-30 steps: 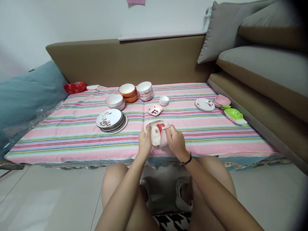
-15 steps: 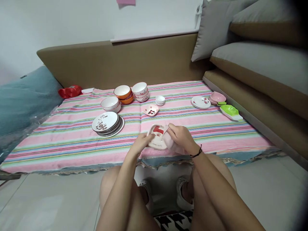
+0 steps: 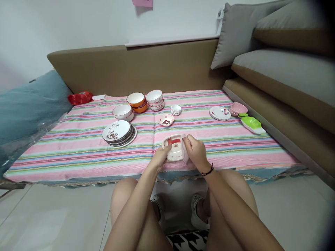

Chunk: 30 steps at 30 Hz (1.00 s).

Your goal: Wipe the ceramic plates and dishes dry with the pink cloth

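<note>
Close to the front edge of the striped cloth, a small white dish (image 3: 178,155) with a red pattern is held up in front of me. My left hand (image 3: 161,157) grips its left rim, thumb over the inside. A pale pink cloth (image 3: 185,153) covers the dish's right rim, and my right hand (image 3: 195,148) is closed on that cloth there, pinching the rim through it. Just beyond lies a pink patterned bowl (image 3: 165,120), with a stack of small white bowls (image 3: 176,110) to its right.
Left stand stacked plates (image 3: 116,131), white bowls (image 3: 122,111), orange bowls (image 3: 136,100) and patterned bowls (image 3: 155,98). Right are white plates (image 3: 220,113), pink bowls (image 3: 238,108) and a green dish (image 3: 251,123). Cushions (image 3: 282,76) line the right side; a red bundle (image 3: 80,98) lies far left.
The dish has tilted and its inside shows more fully. My right hand and the cloth have shifted along its right rim. The whole view has moved slightly.
</note>
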Motion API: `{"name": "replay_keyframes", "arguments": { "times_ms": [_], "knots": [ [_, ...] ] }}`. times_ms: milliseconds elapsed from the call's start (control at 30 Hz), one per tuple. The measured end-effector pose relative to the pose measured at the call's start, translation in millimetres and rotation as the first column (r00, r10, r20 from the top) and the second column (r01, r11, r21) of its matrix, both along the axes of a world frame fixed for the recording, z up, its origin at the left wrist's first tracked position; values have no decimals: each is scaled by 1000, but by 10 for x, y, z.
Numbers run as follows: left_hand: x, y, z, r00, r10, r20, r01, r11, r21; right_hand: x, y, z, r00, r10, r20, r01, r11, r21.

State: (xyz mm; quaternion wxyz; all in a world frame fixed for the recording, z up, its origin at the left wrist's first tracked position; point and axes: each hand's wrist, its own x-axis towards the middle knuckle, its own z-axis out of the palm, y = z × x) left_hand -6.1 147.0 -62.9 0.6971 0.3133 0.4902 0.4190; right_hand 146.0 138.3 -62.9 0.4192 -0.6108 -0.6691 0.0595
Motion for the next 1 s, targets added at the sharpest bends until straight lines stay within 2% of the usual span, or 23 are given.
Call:
{"name": "replay_keyframes", "arguments": {
  "times_ms": [167, 300, 367, 500, 567, 733, 833, 933, 1000],
  "knots": [
    [27, 15, 111, 969, 137, 206, -115, 986, -118, -112, -32, -34, 983, -11, -185, -5, 996, -85],
    [56, 13, 153, 959, 148, 241, -117, 983, -138, -177, -34, -78, 937, 16, -348, -56, 993, -105],
    [95, -8, 132, 957, 121, 263, -93, 989, -117, -201, -36, -91, 927, -11, -374, -30, 994, -105],
    [178, -69, 82, 926, -43, 376, 66, 997, -48, -266, -54, -148, 899, -102, -426, 47, 989, -137],
    [192, -87, 78, 915, -81, 395, 97, 995, -21, -299, -58, -195, 883, -120, -453, 51, 986, -162],
    [102, -81, 168, 948, -94, 304, 85, 996, 42, -251, -7, -199, 844, -104, -526, 20, 986, -163],
    [-1, -51, 248, 975, -101, 200, 82, 992, 98, -143, 20, -105, 892, -63, -447, 23, 995, -95],
    [-63, -16, 255, 999, 6, 39, -13, 982, 189, -84, 5, -37, 964, -16, -264, 4, 999, -49],
    [-61, -2, 213, 992, 116, -45, -105, 974, 202, -96, -18, -25, 966, -1, -259, -7, 999, -32]
  ]
}}
